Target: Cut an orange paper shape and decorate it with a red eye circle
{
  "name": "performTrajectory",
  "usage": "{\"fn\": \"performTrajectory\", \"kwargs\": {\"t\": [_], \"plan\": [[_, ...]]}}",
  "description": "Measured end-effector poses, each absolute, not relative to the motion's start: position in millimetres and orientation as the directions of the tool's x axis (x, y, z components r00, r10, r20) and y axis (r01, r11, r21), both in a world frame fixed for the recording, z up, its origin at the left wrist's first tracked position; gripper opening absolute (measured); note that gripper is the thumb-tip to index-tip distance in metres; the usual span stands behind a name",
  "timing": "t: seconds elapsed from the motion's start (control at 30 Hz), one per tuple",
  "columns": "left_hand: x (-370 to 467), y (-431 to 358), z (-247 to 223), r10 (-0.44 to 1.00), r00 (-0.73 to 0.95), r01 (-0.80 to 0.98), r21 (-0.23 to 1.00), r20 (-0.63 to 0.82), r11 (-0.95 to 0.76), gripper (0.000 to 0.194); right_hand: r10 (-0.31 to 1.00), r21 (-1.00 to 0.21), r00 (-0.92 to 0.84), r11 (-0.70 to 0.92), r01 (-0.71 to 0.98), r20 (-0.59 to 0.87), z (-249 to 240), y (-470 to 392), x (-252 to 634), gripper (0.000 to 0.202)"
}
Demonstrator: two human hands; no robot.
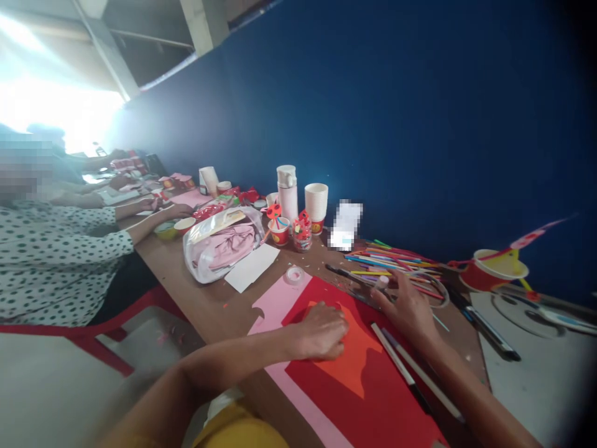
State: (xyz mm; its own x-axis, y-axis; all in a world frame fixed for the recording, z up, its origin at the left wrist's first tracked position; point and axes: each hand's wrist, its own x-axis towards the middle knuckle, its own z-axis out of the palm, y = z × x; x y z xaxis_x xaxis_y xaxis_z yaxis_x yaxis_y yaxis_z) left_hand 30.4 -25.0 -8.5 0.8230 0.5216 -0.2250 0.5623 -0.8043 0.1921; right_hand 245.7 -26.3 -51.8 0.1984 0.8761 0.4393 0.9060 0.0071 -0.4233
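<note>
The curled, seemingly empty left hand likely steadied the flat orange paper beneath, while the half-spread right hand had a small whitish cylinder by its thumb, grip unclear.

brown tbl is carrying craft bits. nr front, pink sheet is lying w/ red sheet overlapping it. clear plastic bag is sitting by wht card. farther back, flask, stacked cups, red cup & small decorated jar are standing close together; to the rt, thin coloured sticks are lying in loose heap.
</note>
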Motion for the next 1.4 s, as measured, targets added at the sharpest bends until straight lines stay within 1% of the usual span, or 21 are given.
{"fn": "performTrajectory", "kwargs": {"t": [0.17, 0.23, 0.33, 0.43, 0.5, 0.57, 0.63, 0.73, 0.83, 0.97, 1.07, 1.17, 1.3, 1.4], "plan": [[28, -25, -2, 0.526, 0.817, 0.576, 0.302, -0.236, -0.759, 0.007, 0.829, -0.389, 0.214, 0.004, 0.921, 0.516, -45, -27, 247, 0.059], [27, -24, 5, 0.529, 0.812, 0.583, 0.373, -0.246, -0.722, 0.005, 0.796, -0.373, 0.218, 0.011, 0.928, 0.565, -38, -29, 246, 0.057], [25, -21, 15, 0.538, 0.804, 0.582, 0.515, -0.252, -0.629, 0.007, 0.732, -0.330, 0.153, 0.102, 0.939, 0.664, -26, -34, 242, 0.049], [20, -13, 20, 0.543, 0.799, 0.545, 0.693, -0.260, -0.471, 0.018, 0.694, -0.264, 0.005, 0.266, 0.927, 0.720, -15, -41, 234, 0.040], [17, -8, 21, 0.530, 0.801, 0.494, 0.807, -0.278, -0.323, 0.022, 0.689, -0.259, -0.088, 0.383, 0.887, 0.719, -12, -46, 227, 0.034], [15, -2, 20, 0.512, 0.807, 0.426, 0.891, -0.294, -0.160, 0.024, 0.714, -0.315, -0.132, 0.457, 0.832, 0.688, -11, -51, 219, 0.030], [14, 3, 19, 0.509, 0.807, 0.352, 0.936, -0.299, -0.009, 0.020, 0.764, -0.408, -0.124, 0.466, 0.785, 0.634, -10, -55, 214, 0.028], [17, 8, 16, 0.520, 0.798, 0.251, 0.953, -0.304, 0.172, 0.014, 0.810, -0.497, -0.116, 0.459, 0.736, 0.575, -8, -59, 208, 0.026], [18, 11, 11, 0.520, 0.798, 0.172, 0.942, -0.305, 0.288, 0.010, 0.802, -0.500, -0.157, 0.498, 0.708, 0.577, -4, -61, 204, 0.025], [13, 15, 2, 0.487, 0.824, 0.111, 0.925, -0.290, 0.363, 0.005, 0.779, -0.484, -0.178, 0.532, 0.695, 0.601, -3, -62, 201, 0.022], [9, 20, -4, 0.500, 0.815, 0.096, 0.919, -0.293, 0.382, 0.004, 0.781, -0.490, -0.179, 0.533, 0.690, 0.598, -5, -62, 200, 0.022], [10, 24, -8, 0.505, 0.803, 0.098, 0.906, -0.316, 0.411, 0.011, 0.794, -0.504, -0.173, 0.520, 0.690, 0.583, -7, -61, 200, 0.022], [19, 24, -11, 0.482, 0.808, 0.094, 0.882, -0.339, 0.462, 0.026, 0.789, -0.516, -0.195, 0.544, 0.662, 0.583, -5, -60, 197, 0.017], [22, 21, -10, 0.466, 0.811, 0.091, 0.862, -0.355, 0.499, 0.036, 0.802, -0.548, -0.188, 0.537, 0.642, 0.566, -2, -61, 195, 0.014]]}}
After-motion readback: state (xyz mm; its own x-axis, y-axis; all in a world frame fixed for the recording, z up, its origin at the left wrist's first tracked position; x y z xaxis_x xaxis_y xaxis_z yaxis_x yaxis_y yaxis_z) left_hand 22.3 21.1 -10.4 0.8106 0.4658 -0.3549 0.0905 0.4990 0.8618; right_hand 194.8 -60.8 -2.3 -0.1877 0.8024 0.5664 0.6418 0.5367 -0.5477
